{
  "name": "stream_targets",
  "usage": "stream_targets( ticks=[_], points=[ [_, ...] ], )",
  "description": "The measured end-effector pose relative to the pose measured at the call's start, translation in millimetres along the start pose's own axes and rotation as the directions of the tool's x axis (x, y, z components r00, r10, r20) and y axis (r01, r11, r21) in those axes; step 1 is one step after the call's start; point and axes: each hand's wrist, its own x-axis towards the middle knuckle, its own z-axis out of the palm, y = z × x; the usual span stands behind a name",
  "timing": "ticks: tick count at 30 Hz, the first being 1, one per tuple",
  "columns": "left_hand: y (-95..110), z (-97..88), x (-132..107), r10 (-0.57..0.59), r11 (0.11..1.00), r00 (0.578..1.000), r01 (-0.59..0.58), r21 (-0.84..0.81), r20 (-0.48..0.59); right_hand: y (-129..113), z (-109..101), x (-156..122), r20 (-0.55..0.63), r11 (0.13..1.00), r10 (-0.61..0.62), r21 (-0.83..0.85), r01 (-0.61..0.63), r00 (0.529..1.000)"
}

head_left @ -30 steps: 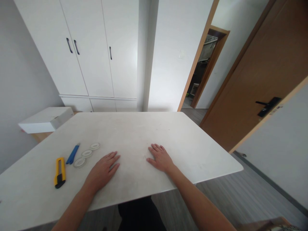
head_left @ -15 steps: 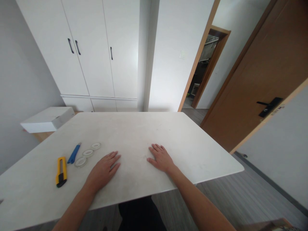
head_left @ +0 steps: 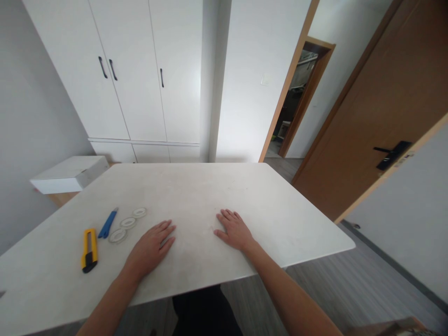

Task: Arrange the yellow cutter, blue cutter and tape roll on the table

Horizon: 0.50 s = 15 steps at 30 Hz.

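Note:
My left hand [head_left: 150, 249] lies flat, palm down, on the white table [head_left: 196, 191], fingers stretched out and holding nothing. My right hand [head_left: 234, 229] rests flat on the table a little to the right, fingers also out and empty. Left of my left hand lie three clear tape rolls [head_left: 128, 223] in a slanted row. Beside them is a blue tool [head_left: 108, 223], and further left a yellow utility knife [head_left: 88, 249]. Neither hand touches any of these.
A white box [head_left: 70, 174] sits on a low wooden surface beyond the table's left corner. White cupboards [head_left: 133, 74] stand against the back wall. A brown door [head_left: 381, 121] stands to the right, with an open doorway [head_left: 297, 98] behind it. Grey floor runs along the right.

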Motion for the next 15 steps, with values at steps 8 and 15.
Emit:
stream_targets(
  ticks=[8, 15],
  points=[
    [0.6, -0.5, -0.1, -0.013, 1.0, 1.0, 0.013, -0.02, -0.002, 0.4, -0.8, -0.8, -0.006, 1.0, -0.005, 0.001, 0.005, 1.0],
    [0.3, -0.7, 0.0, -0.004, 1.0, 1.0, 0.004, -0.005, 0.002, -0.3, -0.9, -0.4, 0.0, 1.0, 0.004, -0.003, -0.004, 1.0]
  ],
)
